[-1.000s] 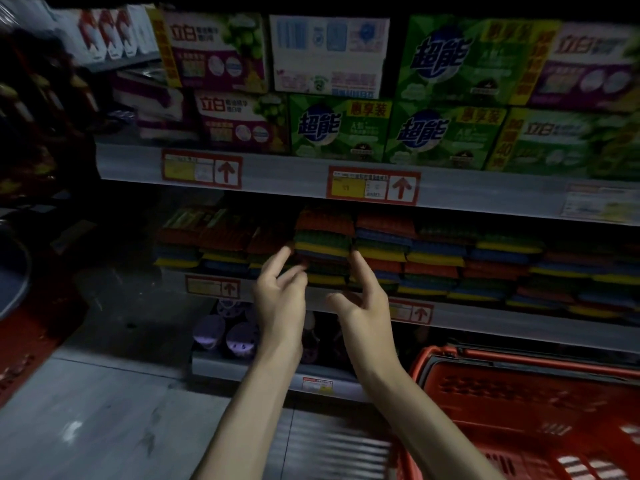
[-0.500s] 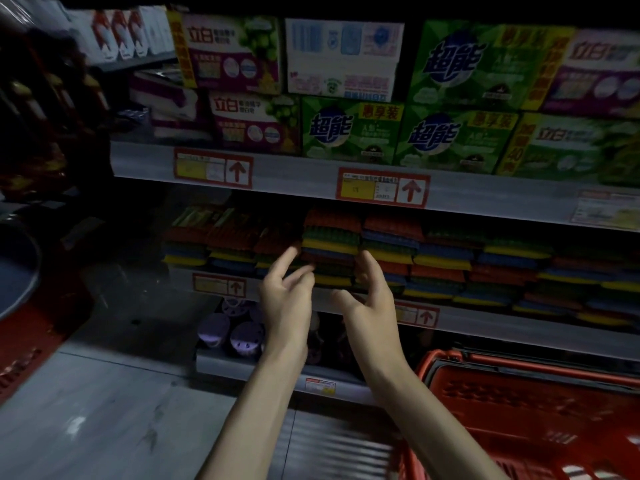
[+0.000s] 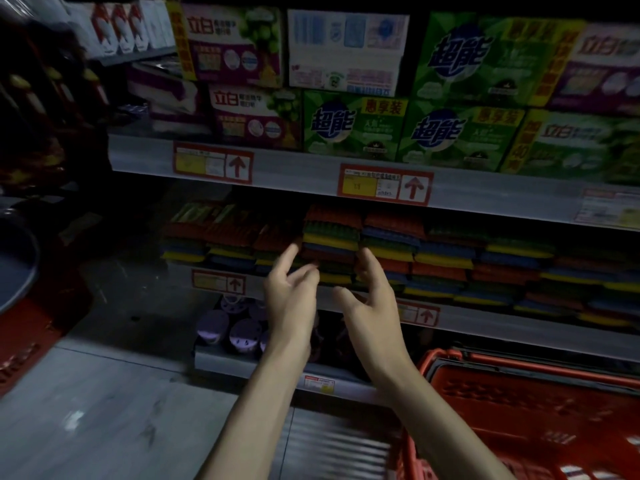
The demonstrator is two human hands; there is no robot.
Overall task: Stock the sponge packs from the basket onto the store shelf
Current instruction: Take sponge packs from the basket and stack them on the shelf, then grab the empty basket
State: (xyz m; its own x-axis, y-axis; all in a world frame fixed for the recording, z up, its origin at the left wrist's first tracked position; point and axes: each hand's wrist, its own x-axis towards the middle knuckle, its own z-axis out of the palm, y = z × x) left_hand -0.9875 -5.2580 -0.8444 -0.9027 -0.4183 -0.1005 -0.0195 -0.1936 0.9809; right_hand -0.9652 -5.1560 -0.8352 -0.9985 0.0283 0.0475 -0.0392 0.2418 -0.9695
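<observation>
Both hands stay raised as before: the left hand and right hand each keep a loose, open grip on nothing. Their fingers are close to the ridged, colour-striped sponge packs stacked on the flat metal shelf. A latticed red plastic basket sits lower right.

Sponge packs banded red, green, yellow, blue; basket red; upper boxes green and purple.
</observation>
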